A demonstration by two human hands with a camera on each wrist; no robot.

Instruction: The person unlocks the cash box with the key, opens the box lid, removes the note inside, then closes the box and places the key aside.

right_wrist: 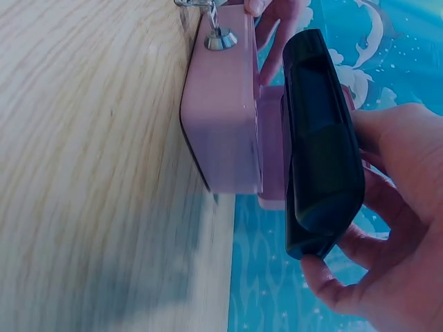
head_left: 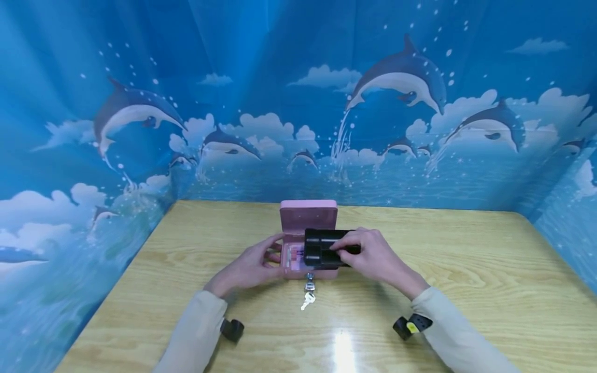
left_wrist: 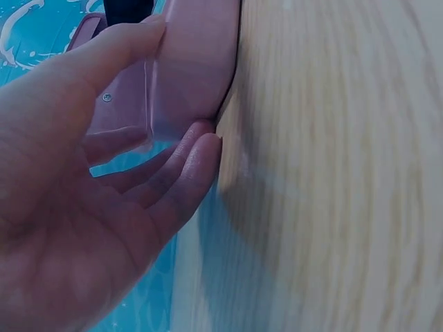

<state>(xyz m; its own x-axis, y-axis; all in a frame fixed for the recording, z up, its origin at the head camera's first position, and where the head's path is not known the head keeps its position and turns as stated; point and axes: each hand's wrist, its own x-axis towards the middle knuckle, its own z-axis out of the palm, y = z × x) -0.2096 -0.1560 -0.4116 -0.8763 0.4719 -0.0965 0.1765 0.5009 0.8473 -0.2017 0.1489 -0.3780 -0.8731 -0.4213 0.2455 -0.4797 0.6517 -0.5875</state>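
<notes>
A pink metal box (head_left: 298,273) stands mid-table with its lid (head_left: 309,213) raised upright. My right hand (head_left: 373,254) grips a black tray insert (head_left: 322,247) and holds it just above the box's open top; in the right wrist view the black tray (right_wrist: 322,138) sits clear of the pink box (right_wrist: 221,117), with my right hand (right_wrist: 401,228) wrapped round its far side. My left hand (head_left: 254,264) holds the box's left wall, thumb over the rim and fingers against the side, as the left wrist view shows of the left hand (left_wrist: 83,194) and pink box (left_wrist: 197,62).
A key on a ring (head_left: 309,295) hangs from the lock (right_wrist: 220,38) in the box's front and lies on the wooden table (head_left: 466,290). Blue dolphin-print curtains (head_left: 140,119) close in the table at the back and both sides.
</notes>
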